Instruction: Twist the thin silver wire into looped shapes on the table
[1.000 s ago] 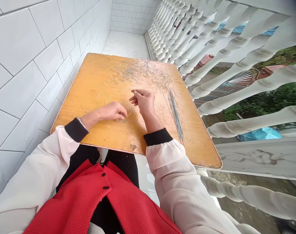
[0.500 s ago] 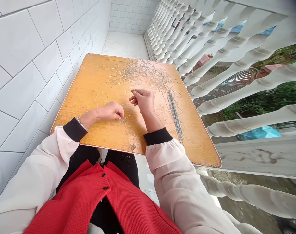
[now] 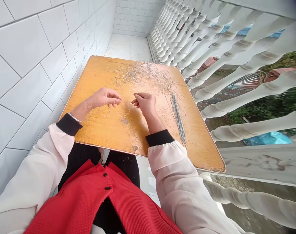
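Over the middle of the frame, the left hand [image 3: 103, 99] hovers with fingers loosely spread above an orange wooden tabletop [image 3: 94, 126]. The right hand [image 3: 143, 104] presses thumb and forefinger together, pinching something too thin to make out. A curved thin silver wire [image 3: 124, 112] lies between the hands, below a tangled heap of wire loops [image 3: 140, 75], with a bundle of straight wires [image 3: 178, 118] towards the right.

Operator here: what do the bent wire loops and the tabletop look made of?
The bent wire loops look like thin metal wire, probably steel, going by their grey sheen. The tabletop seems to be varnished wood or veneer: orange-yellow grain, a slight gloss, and worn patches.
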`<state>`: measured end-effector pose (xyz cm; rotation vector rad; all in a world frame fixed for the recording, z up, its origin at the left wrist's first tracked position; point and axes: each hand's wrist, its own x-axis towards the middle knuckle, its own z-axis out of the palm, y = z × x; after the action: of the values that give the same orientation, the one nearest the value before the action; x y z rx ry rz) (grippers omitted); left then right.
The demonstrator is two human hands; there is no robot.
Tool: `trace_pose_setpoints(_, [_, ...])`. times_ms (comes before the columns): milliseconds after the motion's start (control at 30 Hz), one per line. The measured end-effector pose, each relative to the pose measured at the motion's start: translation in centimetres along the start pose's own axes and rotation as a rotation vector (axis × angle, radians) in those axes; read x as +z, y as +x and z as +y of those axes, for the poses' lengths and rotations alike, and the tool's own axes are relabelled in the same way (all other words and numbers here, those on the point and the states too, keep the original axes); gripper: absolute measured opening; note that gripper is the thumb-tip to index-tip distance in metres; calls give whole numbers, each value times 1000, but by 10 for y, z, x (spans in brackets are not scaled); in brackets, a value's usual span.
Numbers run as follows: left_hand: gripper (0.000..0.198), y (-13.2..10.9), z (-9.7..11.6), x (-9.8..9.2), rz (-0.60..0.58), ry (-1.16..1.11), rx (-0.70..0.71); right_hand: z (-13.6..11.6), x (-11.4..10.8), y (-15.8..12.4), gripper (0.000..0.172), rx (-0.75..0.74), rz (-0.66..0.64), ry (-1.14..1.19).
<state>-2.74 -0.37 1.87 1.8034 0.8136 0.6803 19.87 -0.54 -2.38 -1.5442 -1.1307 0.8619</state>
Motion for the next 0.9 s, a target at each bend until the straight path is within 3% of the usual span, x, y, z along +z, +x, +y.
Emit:
trace_pose_setpoints(200, [7, -10, -9, -10, 223, 56, -90, 7, 6, 1, 12, 42, -4, -54])
trace_pose_setpoints(400, [7, -19, -30, -24, 429, 60, -135, 5, 25, 5, 19, 59, -112, -180])
trace_pose_setpoints(667, [7, -25, -40, -22, 423, 17, -177, 1, 40, 22, 26, 5, -134, -311])
trace_pose_setpoints(900, [8, -26, -44, -14, 352, 75, -125, 3, 46, 25, 17, 58, -137, -250])
